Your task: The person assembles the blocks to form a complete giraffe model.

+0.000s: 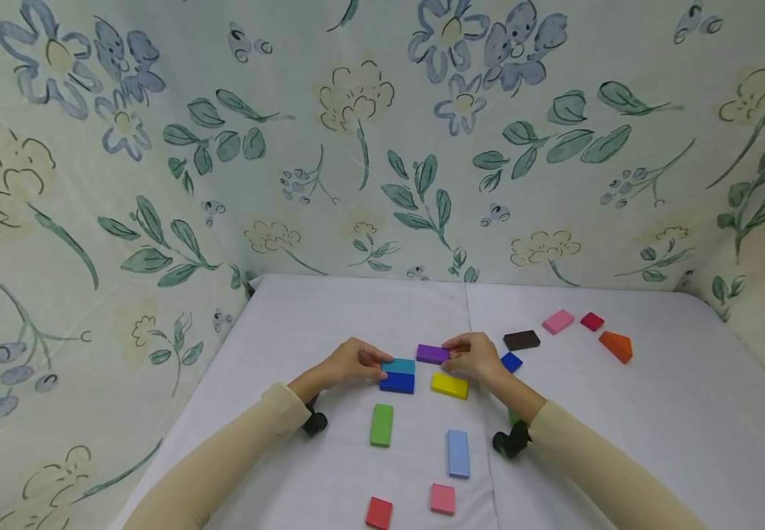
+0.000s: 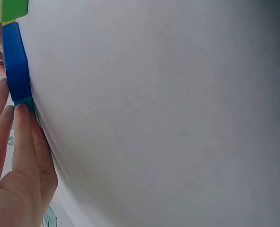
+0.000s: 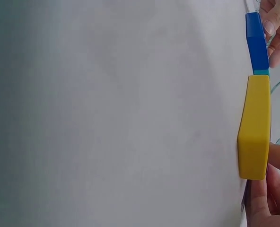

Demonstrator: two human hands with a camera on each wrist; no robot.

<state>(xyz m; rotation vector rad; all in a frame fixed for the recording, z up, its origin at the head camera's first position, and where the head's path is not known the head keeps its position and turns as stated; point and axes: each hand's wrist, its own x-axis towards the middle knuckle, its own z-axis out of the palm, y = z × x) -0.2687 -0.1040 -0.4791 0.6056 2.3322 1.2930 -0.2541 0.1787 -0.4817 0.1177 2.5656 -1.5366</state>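
At the middle of the table in the head view, my left hand pinches the left end of a teal block. Right in front of it, side by side, lies a dark blue block. My right hand grips the right end of a purple block between thumb and fingers, to the right of the teal one. A yellow block lies just in front of the purple block. In the right wrist view the yellow block hides most of the purple one.
Nearer me lie a green block, a light blue block, a red block and a pink block. Farther right are a dark brown block, a small blue block and an orange block. A floral curtain hangs behind.
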